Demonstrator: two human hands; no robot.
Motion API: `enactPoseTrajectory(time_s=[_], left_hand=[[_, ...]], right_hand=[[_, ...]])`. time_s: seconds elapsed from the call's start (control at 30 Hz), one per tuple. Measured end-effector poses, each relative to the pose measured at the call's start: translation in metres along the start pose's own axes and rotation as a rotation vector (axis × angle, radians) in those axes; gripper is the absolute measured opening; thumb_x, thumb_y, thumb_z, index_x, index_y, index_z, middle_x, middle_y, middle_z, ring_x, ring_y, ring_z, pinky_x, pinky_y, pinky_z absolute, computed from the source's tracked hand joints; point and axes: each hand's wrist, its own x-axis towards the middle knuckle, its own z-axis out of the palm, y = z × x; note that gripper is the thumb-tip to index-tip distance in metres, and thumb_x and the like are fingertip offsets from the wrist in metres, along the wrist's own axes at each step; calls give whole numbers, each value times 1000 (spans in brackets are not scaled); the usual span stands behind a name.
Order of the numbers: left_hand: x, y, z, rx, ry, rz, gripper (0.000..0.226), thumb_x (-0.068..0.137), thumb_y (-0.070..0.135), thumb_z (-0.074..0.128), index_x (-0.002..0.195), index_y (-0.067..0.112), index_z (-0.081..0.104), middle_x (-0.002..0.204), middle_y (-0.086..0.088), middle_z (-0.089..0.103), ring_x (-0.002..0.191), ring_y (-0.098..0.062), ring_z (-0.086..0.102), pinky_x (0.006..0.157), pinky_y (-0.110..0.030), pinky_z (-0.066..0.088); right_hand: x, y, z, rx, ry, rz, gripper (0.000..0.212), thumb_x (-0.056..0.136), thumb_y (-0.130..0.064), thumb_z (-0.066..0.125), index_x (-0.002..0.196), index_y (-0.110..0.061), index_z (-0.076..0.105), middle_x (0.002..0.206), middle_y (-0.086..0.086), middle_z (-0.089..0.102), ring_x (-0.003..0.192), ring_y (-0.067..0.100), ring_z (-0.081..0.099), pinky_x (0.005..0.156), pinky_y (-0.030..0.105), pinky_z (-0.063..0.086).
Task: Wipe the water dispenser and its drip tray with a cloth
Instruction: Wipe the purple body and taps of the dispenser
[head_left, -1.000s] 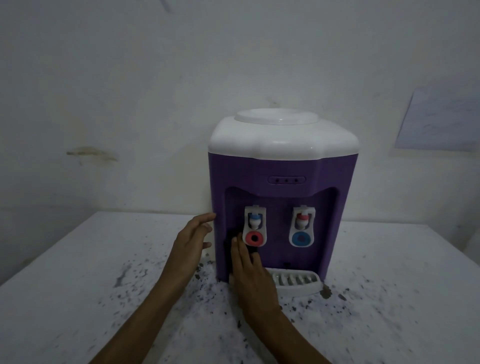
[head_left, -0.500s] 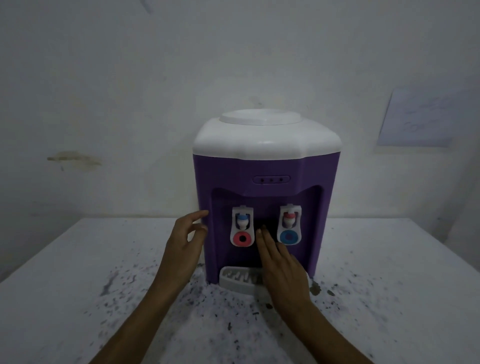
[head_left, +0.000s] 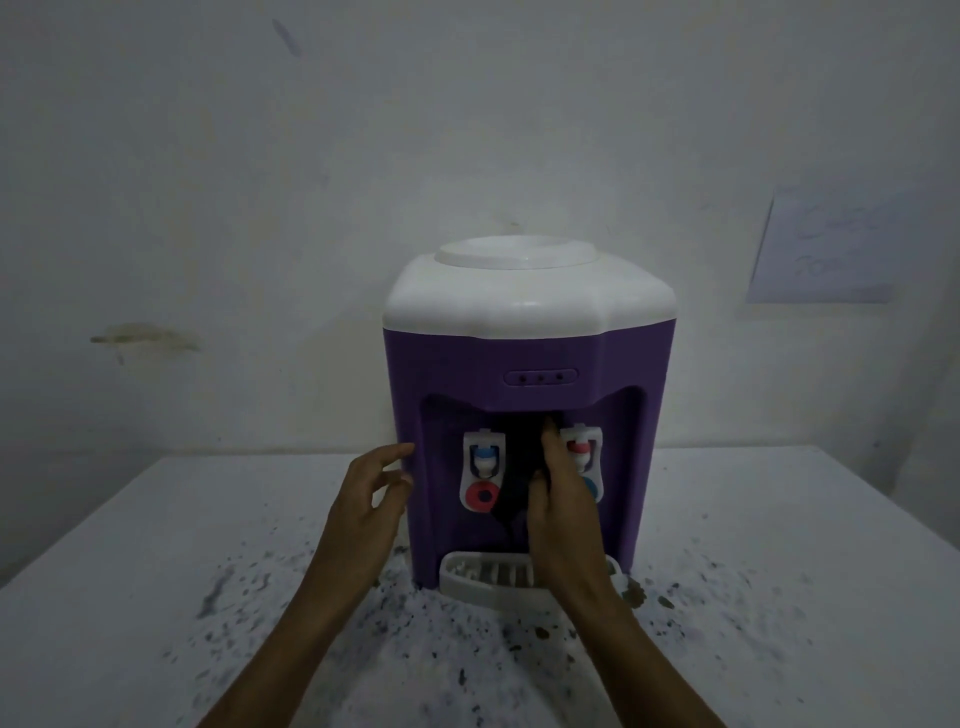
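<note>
The water dispenser (head_left: 530, 415) is a squat box of smooth purple plastic with a rounded white cap and a raised round disc on top. A small oval panel with three dots sits above a recessed bay in its front. In the bay hang two white taps: the left tap (head_left: 483, 470) has a blue spout and a red ring below, the right tap (head_left: 582, 457) a red spout and a blue ring, partly hidden. At the dispenser's foot a white slotted drip tray (head_left: 480, 579) juts forward.

A dark cloth (head_left: 519, 467), soft and crumpled, lies against the back of the bay between the taps. The right hand (head_left: 563, 499) presses it there, its fingers (head_left: 549, 434) stretched upward over the cloth and the thumb tucked against its lower fold. The left hand (head_left: 371, 499) rests at the dispenser's left front edge, its loosely curled fingertips (head_left: 405, 448) touching the purple wall and holding nothing.

The dispenser stands on a white table (head_left: 156, 545), speckled with dark flecks and smears in front of the tray. Behind it rises a dim, scuffed white wall (head_left: 467, 130) with a brownish stain to the dispenser's left and a pale sheet of paper (head_left: 826, 244) to its upper right.
</note>
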Motion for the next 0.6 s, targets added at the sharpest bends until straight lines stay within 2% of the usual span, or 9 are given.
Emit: enactPoseTrajectory(time_s=[0.07, 0.1, 0.2, 0.27, 0.37, 0.43, 0.5, 0.6], left_hand=[[1, -1, 0, -2, 9, 12, 29, 98, 17, 42, 117, 35, 55, 119, 20, 48, 111, -2, 52, 100, -35, 44], [2, -2, 1, -4, 14, 15, 29, 98, 17, 42, 118, 34, 55, 121, 18, 48, 111, -1, 52, 100, -36, 44], [3, -4, 2, -14, 36, 12, 29, 98, 18, 43, 118, 34, 56, 122, 18, 49, 111, -4, 54, 100, -35, 45], [5, -3, 2, -16, 53, 18, 29, 98, 18, 43, 118, 33, 57, 123, 14, 51, 110, -5, 55, 97, -33, 47], [9, -2, 1, -25, 57, 23, 29, 98, 16, 42, 119, 31, 57, 123, 12, 54, 109, -4, 55, 89, -24, 48], [9, -2, 0, -27, 52, 24, 29, 98, 17, 43, 119, 31, 56, 120, 17, 54, 109, -7, 56, 85, -21, 47], [8, -3, 0, -25, 51, 21, 28, 98, 18, 43, 119, 32, 56, 118, 21, 53, 109, -9, 57, 80, -17, 45], [8, -4, 1, -29, 54, 16, 27, 99, 19, 43, 118, 32, 56, 118, 21, 52, 108, -13, 58, 77, -15, 43]], right_hand=[[5, -6, 2, -74, -14, -141, 57, 93, 7, 36, 146, -16, 32, 144, -4, 40, 123, 0, 43, 101, 4, 29], [6, -8, 5, -131, -19, -201, 57, 92, 4, 35, 146, -15, 32, 146, 0, 39, 128, 1, 37, 104, 6, 26], [7, -6, 10, -359, -57, -378, 59, 88, -4, 28, 146, -11, 32, 145, 5, 42, 131, 9, 37, 107, 19, 34], [11, -7, 7, -558, -91, -463, 63, 83, -1, 27, 145, -10, 35, 143, 3, 44, 127, 18, 43, 95, 30, 48], [17, -14, 2, -689, -105, -449, 63, 81, -1, 26, 141, -9, 42, 139, 4, 50, 119, 21, 50, 67, 29, 55], [15, -11, 1, -752, -100, -442, 61, 83, 0, 24, 140, -8, 43, 141, 7, 48, 124, 23, 50, 65, 28, 55], [13, -4, 0, -775, -88, -411, 57, 85, -1, 27, 140, -6, 43, 143, 10, 46, 130, 24, 47, 72, 29, 56], [13, 1, -10, -811, -42, -335, 53, 87, -1, 30, 137, -4, 46, 142, 13, 47, 129, 23, 48, 73, 27, 57]])
